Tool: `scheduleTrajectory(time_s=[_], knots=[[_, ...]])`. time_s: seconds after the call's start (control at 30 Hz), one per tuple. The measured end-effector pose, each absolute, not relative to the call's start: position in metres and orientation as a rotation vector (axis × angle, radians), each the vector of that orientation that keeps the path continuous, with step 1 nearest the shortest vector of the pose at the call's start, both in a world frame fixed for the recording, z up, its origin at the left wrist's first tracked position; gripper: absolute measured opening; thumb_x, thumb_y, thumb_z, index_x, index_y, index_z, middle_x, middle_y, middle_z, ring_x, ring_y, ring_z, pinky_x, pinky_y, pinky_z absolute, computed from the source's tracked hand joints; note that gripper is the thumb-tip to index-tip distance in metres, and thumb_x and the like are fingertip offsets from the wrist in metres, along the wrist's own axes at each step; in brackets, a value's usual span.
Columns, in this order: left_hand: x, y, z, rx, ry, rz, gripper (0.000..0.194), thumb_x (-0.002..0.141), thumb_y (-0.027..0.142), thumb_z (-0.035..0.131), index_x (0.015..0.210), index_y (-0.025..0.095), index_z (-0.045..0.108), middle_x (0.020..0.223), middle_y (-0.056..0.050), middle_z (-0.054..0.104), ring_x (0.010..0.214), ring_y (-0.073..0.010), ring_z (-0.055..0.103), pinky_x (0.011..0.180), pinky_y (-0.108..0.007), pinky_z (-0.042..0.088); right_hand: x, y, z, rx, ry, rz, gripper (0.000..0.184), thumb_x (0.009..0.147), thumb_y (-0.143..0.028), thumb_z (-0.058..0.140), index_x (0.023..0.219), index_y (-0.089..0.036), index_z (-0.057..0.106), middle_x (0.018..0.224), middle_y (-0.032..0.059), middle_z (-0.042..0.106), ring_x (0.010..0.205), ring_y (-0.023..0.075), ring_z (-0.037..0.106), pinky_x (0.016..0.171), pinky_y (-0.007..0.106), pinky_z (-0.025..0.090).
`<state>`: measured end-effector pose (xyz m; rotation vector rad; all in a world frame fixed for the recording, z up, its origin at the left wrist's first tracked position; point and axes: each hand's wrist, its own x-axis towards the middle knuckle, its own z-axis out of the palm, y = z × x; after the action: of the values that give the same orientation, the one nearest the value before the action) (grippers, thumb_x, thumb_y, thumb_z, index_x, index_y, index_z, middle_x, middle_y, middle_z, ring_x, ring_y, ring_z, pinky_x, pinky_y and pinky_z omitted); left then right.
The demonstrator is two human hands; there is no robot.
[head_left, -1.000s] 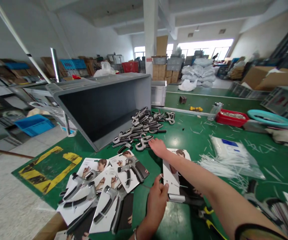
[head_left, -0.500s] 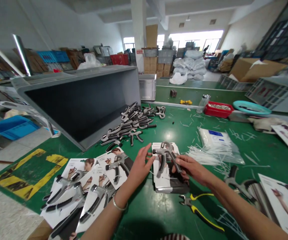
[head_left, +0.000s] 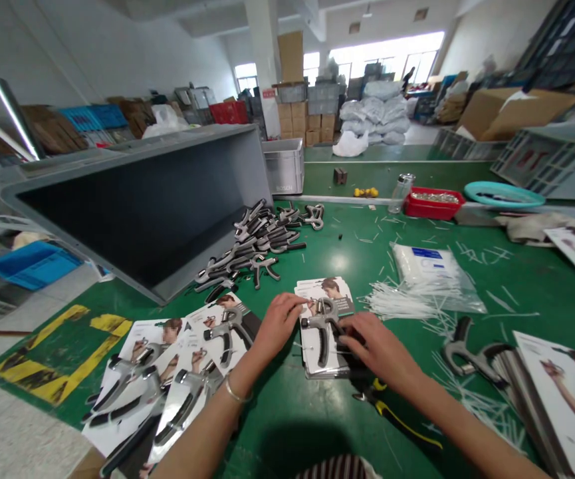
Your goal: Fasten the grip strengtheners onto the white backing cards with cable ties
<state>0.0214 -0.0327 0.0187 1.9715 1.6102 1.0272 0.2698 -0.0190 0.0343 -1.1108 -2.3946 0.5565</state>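
A grey-and-black hand grip strengthener lies over the top printed card of a small stack. My right hand is closed round its right handle, which the fingers partly hide. My left hand is at the stack's left edge, fingers stretched toward the strengthener's head; whether they touch it I cannot tell. Diagonal cutters with yellow-and-black handles lie below my right hand, partly covered by it. To the left, several strengtheners rest on printed cards, with white cable ties on some.
A heap of strengtheners spills from a tipped grey crate. On the right are a bag of white cable ties, loose ties, a single strengthener and a card stack. A red tray stands farther back.
My right hand has lowered the strengthener and turned it slightly over the card. It now covers part of the cutters. My left hand's fingers have drawn closer together, and the view has shifted slightly.
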Motion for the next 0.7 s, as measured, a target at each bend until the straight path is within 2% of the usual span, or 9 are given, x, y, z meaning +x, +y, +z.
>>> scheduleTrajectory(time_s=[0.13,0.27,0.4,0.57,0.7], knots=[[0.037,-0.002,0.018,1.956,1.579,0.964,0.027,0.088,0.015,0.053,0.108,0.019,0.071,0.108,-0.009,0.068,0.106,-0.0227,0.059,0.099,-0.040,0.042,0.253,-0.015,0.020,-1.019,-2.368,0.609,0.013,0.096,-0.029,0.055,0.093,-0.025,0.067,0.099,0.0061,0.064,0.099,0.0239,0.057,0.087,0.039,0.048],[0.048,0.002,0.011,1.898,1.452,0.996,0.016,0.083,0.021,0.065,0.096,0.021,0.074,0.102,-0.006,0.072,0.102,-0.0224,0.060,0.098,-0.039,0.042,0.245,-0.001,0.010,-1.020,-2.231,0.666,0.013,0.095,-0.030,0.057,0.090,-0.025,0.067,0.099,0.0054,0.063,0.102,0.0239,0.054,0.092,0.042,0.045],[0.052,-0.007,0.009,1.832,1.441,1.032,0.012,0.084,0.030,0.066,0.088,0.024,0.076,0.091,-0.004,0.075,0.097,-0.0228,0.062,0.095,-0.037,0.042,0.244,0.009,0.002,-1.019,-2.072,0.754,0.015,0.093,-0.032,0.059,0.086,-0.024,0.068,0.107,0.0058,0.063,0.108,0.0246,0.053,0.097,0.046,0.040],[0.055,-0.009,0.007,1.790,1.464,1.103,0.012,0.085,0.031,0.067,0.088,0.024,0.076,0.093,-0.003,0.075,0.097,-0.0220,0.062,0.094,-0.036,0.042,0.247,0.006,-0.003,-1.022,-2.054,0.819,0.015,0.092,-0.032,0.060,0.083,-0.024,0.068,0.122,0.0066,0.057,0.123,0.0272,0.045,0.105,0.050,0.033],[0.056,-0.009,0.001,1.766,1.467,1.142,0.013,0.086,0.032,0.066,0.091,0.024,0.076,0.094,-0.003,0.075,0.097,-0.0215,0.060,0.093,-0.035,0.042,0.250,0.003,-0.002,-1.011,-2.095,0.836,0.014,0.092,-0.029,0.060,0.082,-0.023,0.067,0.131,0.0068,0.053,0.125,0.0278,0.044,0.106,0.051,0.033]])
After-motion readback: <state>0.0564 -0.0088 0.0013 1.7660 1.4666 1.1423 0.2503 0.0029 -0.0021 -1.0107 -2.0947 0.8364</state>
